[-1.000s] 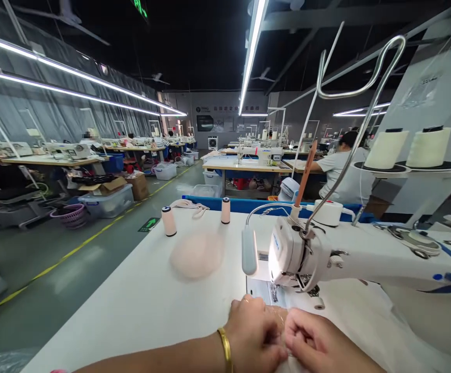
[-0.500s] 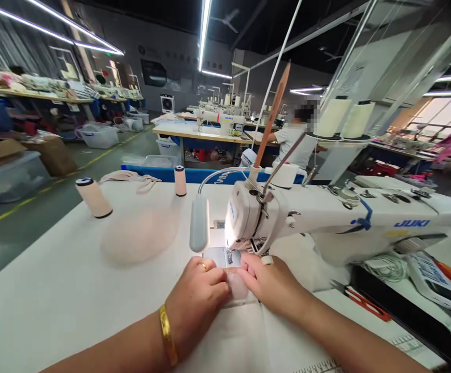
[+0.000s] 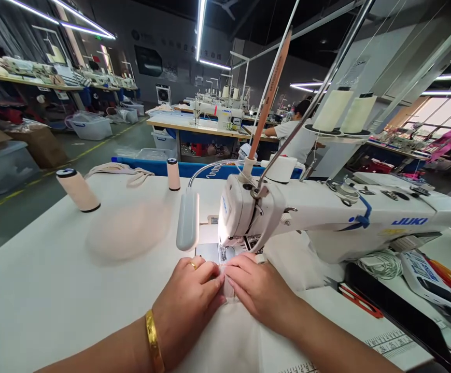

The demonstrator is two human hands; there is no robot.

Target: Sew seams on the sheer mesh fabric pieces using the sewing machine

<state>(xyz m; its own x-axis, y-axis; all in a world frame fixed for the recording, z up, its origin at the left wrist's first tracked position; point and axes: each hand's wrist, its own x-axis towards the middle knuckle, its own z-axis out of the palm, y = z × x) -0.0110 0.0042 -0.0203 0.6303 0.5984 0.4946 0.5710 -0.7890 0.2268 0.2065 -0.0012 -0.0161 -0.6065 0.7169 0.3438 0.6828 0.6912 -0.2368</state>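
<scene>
1. Through the head camera I'm seeing my left hand (image 3: 189, 291) and right hand (image 3: 265, 291) pinching a thin, sheer, pale fabric piece (image 3: 228, 291) between curled fingers.
2. It's lying just before the metal presser foot (image 3: 224, 254) of the white, blue-lettered sewing machine (image 3: 235, 207).
3. I'm judging this as edge-aligning; next is probably calling for level feeding, fingertips clear.

A left hand (image 3: 188, 305), gold bangle (image 3: 154, 336) at the wrist, and a right hand (image 3: 268, 295) pinch pale fabric (image 3: 228, 292) close to the lit needle end of a white JUKI sewing machine (image 3: 244, 210). Peach thread cones (image 3: 78, 190) stand on the white worktop (image 3: 34, 295); beyond, a person in a white top (image 3: 296, 137) appears partly hidden.
</scene>
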